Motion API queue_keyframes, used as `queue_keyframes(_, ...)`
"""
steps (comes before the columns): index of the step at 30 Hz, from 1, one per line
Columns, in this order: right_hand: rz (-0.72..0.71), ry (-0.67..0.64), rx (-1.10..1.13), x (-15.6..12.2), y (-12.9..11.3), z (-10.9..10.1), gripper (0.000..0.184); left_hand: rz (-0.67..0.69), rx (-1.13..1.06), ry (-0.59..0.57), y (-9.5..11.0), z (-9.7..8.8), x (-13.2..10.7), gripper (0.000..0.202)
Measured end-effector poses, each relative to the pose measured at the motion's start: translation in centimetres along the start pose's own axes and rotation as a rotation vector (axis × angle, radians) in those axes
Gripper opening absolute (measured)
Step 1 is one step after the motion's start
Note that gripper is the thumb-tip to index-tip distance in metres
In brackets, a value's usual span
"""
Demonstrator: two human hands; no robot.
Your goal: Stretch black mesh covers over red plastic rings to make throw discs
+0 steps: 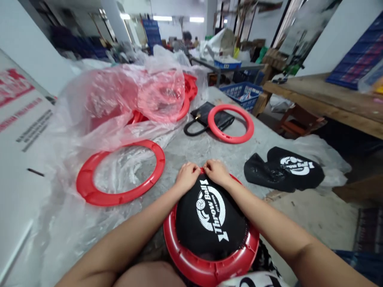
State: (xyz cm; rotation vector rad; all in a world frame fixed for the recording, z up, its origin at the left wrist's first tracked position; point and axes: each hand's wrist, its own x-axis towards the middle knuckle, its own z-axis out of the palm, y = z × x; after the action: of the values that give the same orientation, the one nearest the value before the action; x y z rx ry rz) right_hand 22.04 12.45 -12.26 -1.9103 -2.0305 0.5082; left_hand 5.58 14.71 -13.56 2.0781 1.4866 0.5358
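Note:
Against my body leans a red plastic ring (209,267), with a black fabric piece (187,227) stretched across its opening. White "Throw Ball" lettering is printed on the fabric. At the far edge, my left hand (188,175) and my right hand (216,171) are close together, fingers curled and closed on the fabric's edge over the ring. A bit of red rim shows between them; the fingertips are partly hidden. To the left on the table lies a bare red ring (119,195). Another black printed fabric piece (302,171) lies crumpled at the right.
Clear plastic sheeting (77,103) covers stacked red rings (161,95) on the grey table (185,149). A smaller red ring (217,133) rests partly on a black bag (206,111). A blue basket (245,93) stands beyond. A white printed box (18,167) borders the left; a wooden bench (329,99) is right.

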Motion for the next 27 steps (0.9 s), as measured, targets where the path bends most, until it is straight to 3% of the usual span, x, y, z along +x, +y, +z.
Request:
queue_keyframes(9,-0.068,0.065,-0.132,-0.9,-1.4,0.3,0.027,0.010,-0.027,0.070,0.1,0.1,0.2,0.016)
queue_keyframes(16,-0.043,0.113,-0.190,-1.2,-2.1,-0.5,0.031,0.034,-0.087,0.108,1.5,-2.1,0.4,0.016)
queue_keyframes(23,0.148,0.048,-0.200,-0.8,0.8,-1.5,0.041,-0.026,-0.103,0.115,-0.2,-3.0,-1.5,0.018)
queue_keyframes(27,0.232,0.057,-0.149,-0.2,2.8,-1.1,0.036,0.111,0.062,0.064,-0.8,-2.3,-2.6,0.018)
